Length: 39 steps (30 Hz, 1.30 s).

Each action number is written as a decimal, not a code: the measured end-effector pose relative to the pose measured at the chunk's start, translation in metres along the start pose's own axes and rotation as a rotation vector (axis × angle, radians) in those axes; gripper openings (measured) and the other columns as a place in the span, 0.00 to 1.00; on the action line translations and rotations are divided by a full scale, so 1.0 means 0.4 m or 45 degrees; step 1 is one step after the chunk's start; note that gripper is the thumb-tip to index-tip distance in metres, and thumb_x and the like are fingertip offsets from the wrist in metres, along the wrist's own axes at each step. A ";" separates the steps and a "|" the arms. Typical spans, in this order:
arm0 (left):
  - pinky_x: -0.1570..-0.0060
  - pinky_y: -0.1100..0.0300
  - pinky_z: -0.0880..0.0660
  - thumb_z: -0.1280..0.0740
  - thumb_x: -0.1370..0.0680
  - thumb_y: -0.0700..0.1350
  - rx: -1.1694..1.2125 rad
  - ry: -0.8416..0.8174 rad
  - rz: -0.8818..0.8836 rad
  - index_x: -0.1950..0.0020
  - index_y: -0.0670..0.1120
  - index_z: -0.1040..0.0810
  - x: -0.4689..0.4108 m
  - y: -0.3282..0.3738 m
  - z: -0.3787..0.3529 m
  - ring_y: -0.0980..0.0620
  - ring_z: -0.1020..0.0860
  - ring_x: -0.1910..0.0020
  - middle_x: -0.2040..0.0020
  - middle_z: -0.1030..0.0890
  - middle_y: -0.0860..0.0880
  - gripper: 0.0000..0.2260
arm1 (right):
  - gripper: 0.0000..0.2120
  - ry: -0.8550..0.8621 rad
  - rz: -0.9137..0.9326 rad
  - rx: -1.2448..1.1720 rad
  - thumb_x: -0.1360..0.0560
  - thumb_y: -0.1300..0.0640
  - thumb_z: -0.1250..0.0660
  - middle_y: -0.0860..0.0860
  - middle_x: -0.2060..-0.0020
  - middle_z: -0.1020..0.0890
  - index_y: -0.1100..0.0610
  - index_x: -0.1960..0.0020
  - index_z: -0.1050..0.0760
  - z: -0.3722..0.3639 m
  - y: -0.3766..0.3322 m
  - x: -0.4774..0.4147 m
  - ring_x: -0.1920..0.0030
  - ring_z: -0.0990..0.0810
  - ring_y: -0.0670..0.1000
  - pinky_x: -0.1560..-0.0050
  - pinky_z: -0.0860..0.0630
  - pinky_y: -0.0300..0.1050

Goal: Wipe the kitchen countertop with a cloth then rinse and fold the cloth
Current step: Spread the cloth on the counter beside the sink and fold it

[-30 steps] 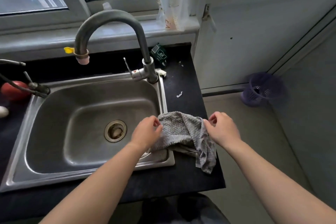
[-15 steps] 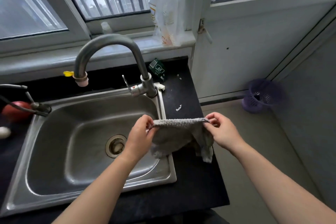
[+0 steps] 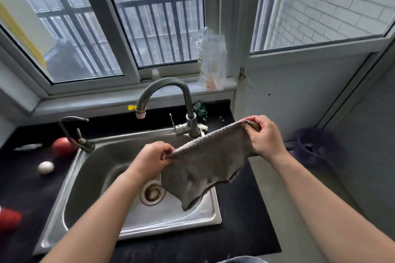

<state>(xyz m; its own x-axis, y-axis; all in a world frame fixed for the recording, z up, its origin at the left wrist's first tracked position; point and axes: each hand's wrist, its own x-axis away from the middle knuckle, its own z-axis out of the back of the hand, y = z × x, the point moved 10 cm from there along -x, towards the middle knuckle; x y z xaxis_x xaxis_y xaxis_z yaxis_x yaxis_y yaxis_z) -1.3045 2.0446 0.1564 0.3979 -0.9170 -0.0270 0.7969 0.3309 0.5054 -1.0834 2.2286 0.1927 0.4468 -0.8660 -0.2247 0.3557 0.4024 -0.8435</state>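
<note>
A grey textured cloth hangs spread out in the air over the right part of the steel sink. My left hand pinches its left top corner. My right hand grips the right top corner, held higher, so the top edge slants up to the right. The cloth's lower edge dangles above the drain. The black countertop runs around the sink.
A curved faucet stands behind the sink, a smaller tap at its left. A red fruit and a white egg-like thing lie at left. A purple basket sits on the floor at right. A plastic bag rests on the window sill.
Both hands lifted the cloth off the sink's edge and stretched it out in the air; the right hand rose higher. The camera tilted up.
</note>
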 end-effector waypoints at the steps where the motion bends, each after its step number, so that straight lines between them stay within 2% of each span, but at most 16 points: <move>1: 0.60 0.65 0.33 0.25 0.31 0.41 -0.013 0.047 0.005 0.56 0.47 0.19 0.012 -0.008 0.007 0.53 0.26 0.63 0.61 0.21 0.49 0.06 | 0.03 0.009 0.003 0.022 0.26 0.61 0.31 0.56 0.56 0.20 0.59 0.54 0.20 0.005 -0.004 0.003 0.57 0.24 0.50 0.59 0.35 0.21; 6: 0.55 0.64 0.33 0.33 0.26 0.37 0.104 0.238 0.021 0.48 0.45 0.20 0.059 -0.002 0.021 0.51 0.25 0.56 0.56 0.22 0.51 0.08 | 0.04 0.156 -0.055 0.056 0.28 0.58 0.29 0.52 0.64 0.20 0.58 0.60 0.22 0.050 0.020 0.029 0.63 0.24 0.49 0.66 0.34 0.31; 8: 0.53 0.67 0.33 0.34 0.26 0.34 0.107 0.321 -0.043 0.45 0.44 0.20 0.067 0.025 0.039 0.50 0.23 0.56 0.55 0.22 0.50 0.12 | 0.07 0.068 -0.114 0.102 0.29 0.56 0.28 0.47 0.69 0.23 0.55 0.63 0.25 0.035 0.038 0.041 0.67 0.26 0.46 0.69 0.33 0.30; 10: 0.54 0.71 0.33 0.30 0.28 0.36 0.113 0.403 -0.105 0.42 0.43 0.20 0.076 0.051 0.068 0.51 0.22 0.57 0.57 0.22 0.51 0.14 | 0.08 0.057 -0.132 0.143 0.29 0.56 0.28 0.47 0.69 0.23 0.54 0.64 0.26 0.043 0.047 0.052 0.68 0.27 0.46 0.67 0.32 0.35; 12: 0.57 0.74 0.32 0.24 0.33 0.41 0.163 0.432 -0.131 0.45 0.45 0.19 0.088 0.067 0.096 0.60 0.24 0.63 0.62 0.22 0.54 0.16 | 0.04 0.190 -0.108 0.083 0.29 0.59 0.28 0.51 0.67 0.21 0.57 0.61 0.22 0.091 0.038 0.054 0.65 0.24 0.49 0.65 0.30 0.36; 15: 0.62 0.72 0.32 0.22 0.37 0.49 0.119 0.328 -0.198 0.60 0.49 0.19 0.101 0.067 0.087 0.63 0.26 0.66 0.66 0.23 0.58 0.10 | 0.06 0.026 -0.103 0.214 0.27 0.56 0.30 0.53 0.63 0.18 0.59 0.56 0.18 0.082 0.042 0.071 0.60 0.21 0.51 0.60 0.30 0.40; 17: 0.65 0.72 0.33 0.22 0.39 0.50 0.060 0.231 -0.220 0.65 0.49 0.20 0.116 0.051 0.062 0.63 0.27 0.68 0.68 0.25 0.60 0.10 | 0.07 -0.015 -0.148 0.273 0.29 0.53 0.28 0.52 0.62 0.18 0.57 0.57 0.17 0.084 0.065 0.095 0.59 0.21 0.50 0.57 0.29 0.41; 19: 0.65 0.74 0.33 0.20 0.40 0.45 0.050 0.208 -0.228 0.65 0.48 0.19 0.132 0.037 0.053 0.63 0.27 0.66 0.69 0.25 0.59 0.10 | 0.07 0.036 -0.196 0.211 0.30 0.53 0.27 0.52 0.61 0.19 0.56 0.59 0.20 0.105 0.085 0.112 0.59 0.22 0.51 0.56 0.29 0.42; 22: 0.64 0.72 0.31 0.21 0.37 0.39 0.073 0.281 -0.207 0.63 0.47 0.17 0.151 0.016 0.056 0.59 0.26 0.65 0.68 0.22 0.54 0.08 | 0.10 -0.147 -0.268 0.198 0.31 0.53 0.27 0.56 0.65 0.18 0.59 0.62 0.21 0.071 0.136 0.151 0.65 0.23 0.50 0.57 0.24 0.49; 24: 0.62 0.72 0.31 0.24 0.33 0.39 0.137 0.339 -0.177 0.60 0.46 0.17 0.159 0.009 0.061 0.58 0.25 0.63 0.65 0.21 0.53 0.05 | 0.10 -0.113 -0.233 0.218 0.31 0.53 0.27 0.55 0.68 0.18 0.59 0.64 0.22 0.079 0.131 0.167 0.69 0.25 0.47 0.61 0.25 0.45; 26: 0.61 0.74 0.32 0.28 0.28 0.39 0.202 0.382 -0.154 0.58 0.45 0.20 0.161 0.015 0.069 0.61 0.25 0.61 0.64 0.22 0.55 0.02 | 0.14 0.002 -0.100 0.217 0.30 0.54 0.27 0.52 0.66 0.20 0.61 0.68 0.25 0.102 0.092 0.160 0.67 0.25 0.46 0.61 0.29 0.35; 28: 0.64 0.73 0.33 0.33 0.24 0.40 0.250 0.384 -0.087 0.58 0.45 0.23 0.156 0.017 0.067 0.62 0.27 0.65 0.67 0.26 0.56 0.03 | 0.18 0.024 -0.031 0.264 0.29 0.54 0.29 0.51 0.67 0.23 0.63 0.71 0.30 0.097 0.063 0.150 0.65 0.25 0.50 0.60 0.30 0.39; 31: 0.68 0.69 0.34 0.37 0.22 0.42 0.344 0.409 0.086 0.58 0.44 0.26 0.137 0.014 0.059 0.59 0.29 0.70 0.72 0.28 0.54 0.06 | 0.18 -0.013 -0.235 0.263 0.27 0.51 0.31 0.55 0.74 0.26 0.62 0.68 0.30 0.059 0.091 0.134 0.69 0.29 0.53 0.64 0.31 0.48; 35: 0.68 0.66 0.34 0.37 0.21 0.44 0.647 0.373 0.332 0.61 0.46 0.27 0.116 0.033 -0.006 0.56 0.31 0.71 0.69 0.26 0.51 0.08 | 0.11 -0.122 -0.435 0.100 0.27 0.55 0.34 0.49 0.74 0.26 0.58 0.67 0.28 -0.039 0.071 0.175 0.68 0.29 0.50 0.66 0.32 0.41; 37: 0.67 0.63 0.33 0.36 0.22 0.46 0.732 0.255 0.327 0.61 0.48 0.26 0.106 0.073 -0.059 0.57 0.30 0.70 0.69 0.25 0.51 0.08 | 0.09 -0.246 -0.476 -0.013 0.26 0.56 0.34 0.50 0.71 0.23 0.58 0.64 0.26 -0.122 0.043 0.218 0.67 0.26 0.49 0.64 0.29 0.40; 39: 0.67 0.62 0.33 0.35 0.23 0.48 0.735 0.151 0.239 0.61 0.49 0.24 0.096 0.121 -0.091 0.58 0.30 0.71 0.70 0.24 0.53 0.08 | 0.08 -0.399 -0.513 -0.201 0.25 0.55 0.35 0.52 0.66 0.20 0.57 0.61 0.23 -0.203 0.009 0.248 0.63 0.23 0.49 0.56 0.23 0.47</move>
<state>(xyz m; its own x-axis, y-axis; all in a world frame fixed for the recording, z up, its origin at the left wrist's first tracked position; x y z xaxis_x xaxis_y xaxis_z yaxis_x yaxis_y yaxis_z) -1.2342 2.0336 0.1482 0.5817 -0.8129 0.0287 0.3471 0.2800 0.8951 -1.1046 2.1202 0.1278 0.5326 -0.8027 0.2684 0.4329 -0.0141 -0.9013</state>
